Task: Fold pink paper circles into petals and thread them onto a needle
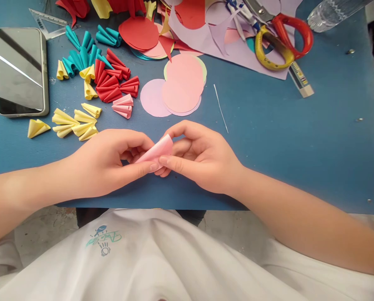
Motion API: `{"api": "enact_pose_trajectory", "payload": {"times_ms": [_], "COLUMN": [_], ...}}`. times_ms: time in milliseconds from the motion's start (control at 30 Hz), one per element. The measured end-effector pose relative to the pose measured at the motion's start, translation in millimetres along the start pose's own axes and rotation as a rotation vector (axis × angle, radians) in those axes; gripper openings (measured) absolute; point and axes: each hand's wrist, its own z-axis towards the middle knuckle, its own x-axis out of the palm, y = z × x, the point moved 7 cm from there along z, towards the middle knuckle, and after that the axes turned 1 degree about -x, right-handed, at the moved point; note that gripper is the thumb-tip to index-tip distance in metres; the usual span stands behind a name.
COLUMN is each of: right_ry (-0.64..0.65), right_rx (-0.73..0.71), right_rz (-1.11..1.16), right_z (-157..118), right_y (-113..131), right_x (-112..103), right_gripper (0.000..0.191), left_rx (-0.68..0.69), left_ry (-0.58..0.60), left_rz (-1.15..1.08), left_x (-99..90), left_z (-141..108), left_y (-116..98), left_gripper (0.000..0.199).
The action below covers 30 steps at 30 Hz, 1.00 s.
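A pink paper piece [158,151], folded over on itself, is held between both hands near the table's front edge. My left hand [124,161] pinches its lower left part, thumb on top. My right hand [196,156] grips its right side between thumb and fingers. Just beyond the hands lie overlapping pink paper circles [182,90] and a lilac circle [154,98]. To the left are folded paper cones: yellow [63,118], red [108,88], teal [83,54] and pink [123,106].
A phone [20,71] lies at the left beside a clear set square [50,25]. Scissors [275,62], paper scraps [252,54], an eraser [300,79] and a bottle [331,14] are at the back right. A thin white stick [221,108] lies right of the circles.
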Motion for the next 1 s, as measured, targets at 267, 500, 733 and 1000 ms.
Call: {"api": "enact_pose_trajectory", "payload": {"times_ms": [267, 500, 733, 1000], "right_ry": [-0.063, -0.021, -0.034, -0.059], "right_rx": [-0.098, -0.063, -0.083, -0.034], "right_rz": [-0.191, -0.141, -0.158, -0.147], "right_z": [0.5, 2.3, 0.6, -2.3], "right_y": [4.4, 6.2, 5.7, -1.6], "right_x": [-7.7, -5.0, -5.9, -12.2], "right_gripper": [0.049, 0.055, 0.045, 0.041], "left_rx": [-0.042, -0.082, -0.060, -0.081], "left_ry": [0.020, 0.004, 0.013, -0.013], "left_rz": [0.090, -0.016, 0.080, 0.114], "left_x": [-2.2, 2.5, -1.0, -4.5], "left_z": [1.2, -2.0, -1.2, -1.2], "left_y": [-1.4, 3.7, 7.9, 3.5], "left_gripper": [0.028, 0.026, 0.029, 0.022]}}
